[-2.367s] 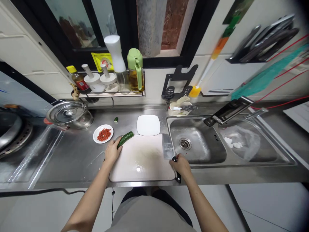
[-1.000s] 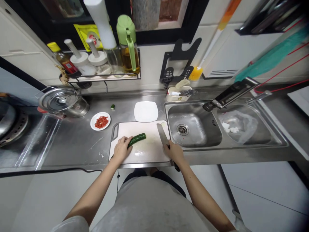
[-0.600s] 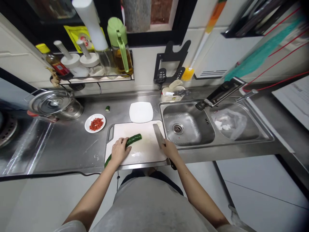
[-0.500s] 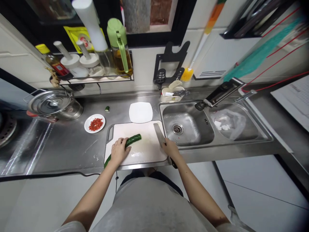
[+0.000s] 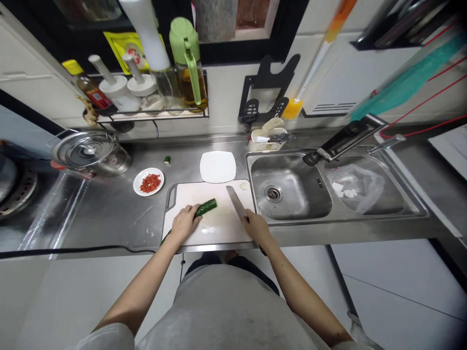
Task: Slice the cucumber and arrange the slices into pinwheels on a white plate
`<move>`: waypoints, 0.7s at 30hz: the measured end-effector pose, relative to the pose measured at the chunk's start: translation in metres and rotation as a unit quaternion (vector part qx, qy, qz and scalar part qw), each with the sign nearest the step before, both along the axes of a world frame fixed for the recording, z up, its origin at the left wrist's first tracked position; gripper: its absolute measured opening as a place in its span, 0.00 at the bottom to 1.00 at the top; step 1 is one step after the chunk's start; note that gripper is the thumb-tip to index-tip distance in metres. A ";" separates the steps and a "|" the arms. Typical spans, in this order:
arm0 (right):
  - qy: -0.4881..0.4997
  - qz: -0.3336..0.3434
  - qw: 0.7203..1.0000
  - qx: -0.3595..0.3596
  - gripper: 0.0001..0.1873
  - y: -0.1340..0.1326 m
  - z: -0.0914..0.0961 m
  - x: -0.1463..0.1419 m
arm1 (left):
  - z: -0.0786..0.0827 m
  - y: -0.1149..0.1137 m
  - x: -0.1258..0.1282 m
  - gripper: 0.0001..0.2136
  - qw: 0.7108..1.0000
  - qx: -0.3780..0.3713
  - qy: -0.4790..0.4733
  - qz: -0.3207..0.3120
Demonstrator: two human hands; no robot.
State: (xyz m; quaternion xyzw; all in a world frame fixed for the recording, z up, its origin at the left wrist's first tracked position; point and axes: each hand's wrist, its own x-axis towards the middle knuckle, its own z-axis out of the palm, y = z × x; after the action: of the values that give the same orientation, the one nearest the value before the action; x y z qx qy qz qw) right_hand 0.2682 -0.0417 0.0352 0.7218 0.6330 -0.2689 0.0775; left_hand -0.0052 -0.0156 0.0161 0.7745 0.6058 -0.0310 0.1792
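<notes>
A dark green cucumber (image 5: 206, 207) lies slantwise on the white cutting board (image 5: 219, 233), its cut end pointing right. My left hand (image 5: 185, 223) is closed over its middle, which hides part of it. In my right hand (image 5: 256, 226) is a kitchen knife (image 5: 236, 201). The blade points up and to the left over the board's right half, apart from the cucumber, and most of the handle is hidden by the hand. One thin pale slice (image 5: 243, 186) rests in the board's top right corner.
Behind the board sits a white square plate (image 5: 218, 166). To its left are a cucumber end (image 5: 167, 160), a small plate of chopped red pieces (image 5: 149, 182) and a lidded steel pot (image 5: 91, 153). A double sink (image 5: 292, 214) with a faucet (image 5: 339, 141) borders the board's right.
The knife blade has swung a little left toward the cucumber, uncovering the slice in the corner. My left hand keeps its hold. The whole view has shifted slightly.
</notes>
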 end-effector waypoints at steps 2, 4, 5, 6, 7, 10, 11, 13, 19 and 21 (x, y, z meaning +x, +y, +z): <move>-0.006 0.006 1.000 -0.006 0.13 0.000 0.002 -0.008 | 0.002 -0.002 0.004 0.21 1.000 0.007 0.015 0.003; -0.009 0.011 1.000 -0.012 0.13 0.000 0.004 -0.015 | 0.002 -0.005 0.009 0.22 0.999 0.017 0.030 0.008; -0.010 0.013 1.000 -0.015 0.14 0.000 0.004 -0.018 | 0.002 -0.006 0.011 0.22 0.999 0.021 0.035 0.012; -0.010 0.016 1.000 -0.017 0.14 0.000 0.004 -0.020 | 0.002 -0.007 0.013 0.23 0.999 0.025 0.038 0.017; -0.011 0.018 1.000 -0.018 0.14 0.001 0.004 -0.022 | 0.002 -0.007 0.014 0.24 0.999 0.026 0.040 0.022; -0.012 0.022 0.999 -0.023 0.15 0.002 0.002 -0.023 | 0.003 -0.004 0.014 0.23 0.999 0.019 0.035 0.035; -0.012 0.022 0.999 -0.022 0.15 0.003 0.001 -0.022 | 0.003 -0.002 0.012 0.21 0.999 0.011 0.028 0.037; -0.013 0.023 1.000 -0.018 0.15 0.004 -0.001 -0.020 | 0.005 0.003 0.005 0.18 0.999 -0.009 0.000 0.039; -0.017 0.024 0.999 -0.021 0.15 0.006 -0.003 -0.017 | 0.007 0.025 -0.017 0.21 0.993 -0.080 -0.089 0.003; -0.018 0.027 0.999 -0.020 0.15 0.006 -0.003 -0.017 | 0.003 0.032 -0.022 0.22 0.987 -0.101 -0.125 -0.012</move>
State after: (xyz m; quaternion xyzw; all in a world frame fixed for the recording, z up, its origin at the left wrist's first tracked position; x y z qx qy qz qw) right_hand 0.2509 -0.0360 0.0319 0.7075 0.6454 -0.2660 0.1105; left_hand -0.0272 0.0167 0.0192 0.7577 0.5629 0.0031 0.3302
